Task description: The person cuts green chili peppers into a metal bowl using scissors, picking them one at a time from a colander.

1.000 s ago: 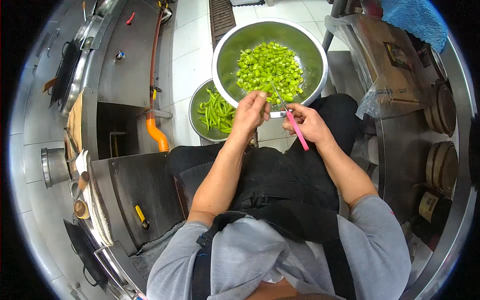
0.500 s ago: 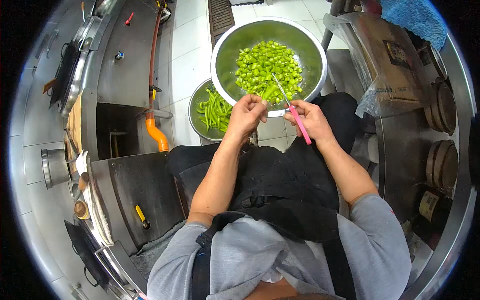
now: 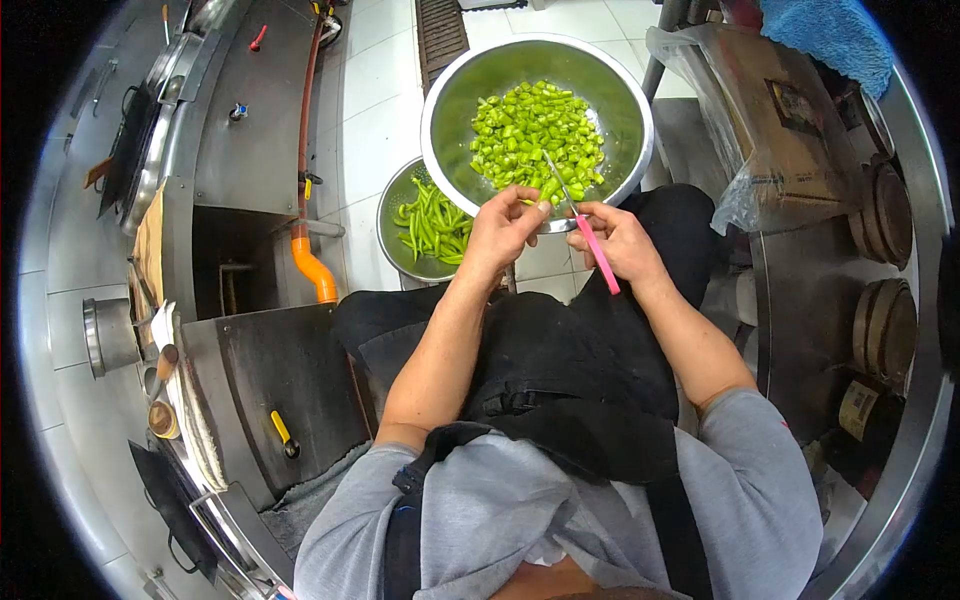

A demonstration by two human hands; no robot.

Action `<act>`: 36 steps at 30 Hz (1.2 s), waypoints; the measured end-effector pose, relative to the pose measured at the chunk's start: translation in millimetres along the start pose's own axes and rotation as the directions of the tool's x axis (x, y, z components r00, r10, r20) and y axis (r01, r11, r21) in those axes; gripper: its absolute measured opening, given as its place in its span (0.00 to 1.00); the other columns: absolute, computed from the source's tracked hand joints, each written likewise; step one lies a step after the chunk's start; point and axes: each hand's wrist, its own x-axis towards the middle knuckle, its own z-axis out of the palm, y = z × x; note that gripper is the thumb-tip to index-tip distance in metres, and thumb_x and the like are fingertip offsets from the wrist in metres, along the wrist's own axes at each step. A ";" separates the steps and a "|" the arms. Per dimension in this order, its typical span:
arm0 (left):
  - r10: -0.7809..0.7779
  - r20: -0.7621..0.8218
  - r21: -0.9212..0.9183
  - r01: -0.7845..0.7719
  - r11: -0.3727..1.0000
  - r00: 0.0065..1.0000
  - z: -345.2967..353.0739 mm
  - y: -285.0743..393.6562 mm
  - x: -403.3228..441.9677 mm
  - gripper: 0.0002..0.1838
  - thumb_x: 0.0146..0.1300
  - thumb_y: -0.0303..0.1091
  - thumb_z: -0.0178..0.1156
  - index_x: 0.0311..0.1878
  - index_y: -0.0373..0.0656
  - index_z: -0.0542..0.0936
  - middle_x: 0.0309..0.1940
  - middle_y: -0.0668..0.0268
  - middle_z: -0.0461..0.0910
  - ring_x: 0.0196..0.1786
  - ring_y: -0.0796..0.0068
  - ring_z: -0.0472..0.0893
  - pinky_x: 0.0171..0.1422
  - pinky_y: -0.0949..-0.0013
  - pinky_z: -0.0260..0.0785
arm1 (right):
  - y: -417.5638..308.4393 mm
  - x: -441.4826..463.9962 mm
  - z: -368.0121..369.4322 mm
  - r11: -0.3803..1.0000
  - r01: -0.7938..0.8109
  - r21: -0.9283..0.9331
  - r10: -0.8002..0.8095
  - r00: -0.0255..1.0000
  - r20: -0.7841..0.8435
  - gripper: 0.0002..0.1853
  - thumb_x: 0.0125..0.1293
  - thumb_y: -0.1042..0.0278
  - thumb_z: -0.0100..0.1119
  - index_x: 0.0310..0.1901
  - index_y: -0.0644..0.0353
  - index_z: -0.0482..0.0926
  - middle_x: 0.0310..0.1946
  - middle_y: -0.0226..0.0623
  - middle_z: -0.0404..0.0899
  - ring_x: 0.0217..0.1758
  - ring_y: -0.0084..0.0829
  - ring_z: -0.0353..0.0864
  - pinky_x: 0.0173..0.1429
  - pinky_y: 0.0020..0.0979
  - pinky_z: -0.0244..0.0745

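Note:
A large steel bowl holds many cut pieces of green pepper. Over its near rim, my left hand pinches a green pepper between thumb and fingers. My right hand is closed on the pink handle of a pair of scissors, whose blades point up and left over the bowl, beside the held pepper. Left of the bowl and partly beneath it, a perforated metal colander contains whole long green peppers.
A cardboard box in clear plastic stands at the right, with a blue towel above it. Steel cabinets and an orange pipe are on the left. White floor tiles show beyond the colander.
The left hand has shifted slightly right and up towards the scissors since half a second ago. The scissors stay in the right hand, their blades over the bowl.

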 end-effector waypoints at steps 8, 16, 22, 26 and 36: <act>0.005 -0.141 -0.021 -0.008 1.000 0.990 -11.5 7.3 2.7 0.17 0.63 0.31 0.62 0.52 0.33 0.72 0.24 0.70 0.75 0.22 0.83 0.72 0.23 0.79 0.57 | -3.2 0.3 1.6 0.998 -0.042 0.040 0.042 0.999 -0.006 0.26 0.56 0.63 0.71 0.53 0.68 0.75 0.28 0.35 0.82 0.24 0.19 0.77 0.27 0.23 0.71; 0.047 -0.038 0.009 -0.047 0.999 0.998 -7.7 1.5 2.9 0.16 0.63 0.30 0.62 0.51 0.34 0.74 0.26 0.70 0.77 0.26 0.82 0.75 0.26 0.78 0.60 | 2.7 0.5 3.9 0.999 0.030 0.016 -0.031 0.998 0.050 0.27 0.55 0.66 0.73 0.54 0.68 0.74 0.30 0.35 0.83 0.25 0.19 0.77 0.30 0.23 0.73; 0.047 -0.002 0.001 -0.047 0.999 0.999 -6.9 -0.3 5.0 0.14 0.62 0.31 0.63 0.48 0.35 0.76 0.28 0.70 0.78 0.26 0.82 0.75 0.28 0.78 0.63 | -3.4 -1.0 1.4 0.998 -0.044 0.034 0.044 0.999 0.000 0.25 0.55 0.66 0.72 0.52 0.69 0.77 0.28 0.35 0.82 0.27 0.18 0.77 0.32 0.22 0.72; 0.008 -0.064 0.035 -0.005 0.999 0.998 -10.3 1.1 8.4 0.14 0.63 0.31 0.62 0.49 0.36 0.76 0.29 0.69 0.79 0.28 0.82 0.76 0.29 0.78 0.63 | -7.6 -2.1 1.7 0.999 -0.029 0.025 0.029 0.999 -0.015 0.25 0.56 0.65 0.72 0.52 0.69 0.77 0.27 0.36 0.82 0.27 0.19 0.78 0.31 0.22 0.72; 0.079 -0.121 -0.043 -0.085 0.995 0.990 -8.3 10.1 7.5 0.12 0.64 0.29 0.61 0.48 0.36 0.74 0.32 0.66 0.81 0.32 0.79 0.80 0.29 0.78 0.65 | 1.5 0.3 6.4 1.000 -0.011 0.015 0.010 0.999 0.043 0.28 0.55 0.66 0.72 0.55 0.69 0.74 0.30 0.36 0.82 0.26 0.21 0.78 0.31 0.25 0.76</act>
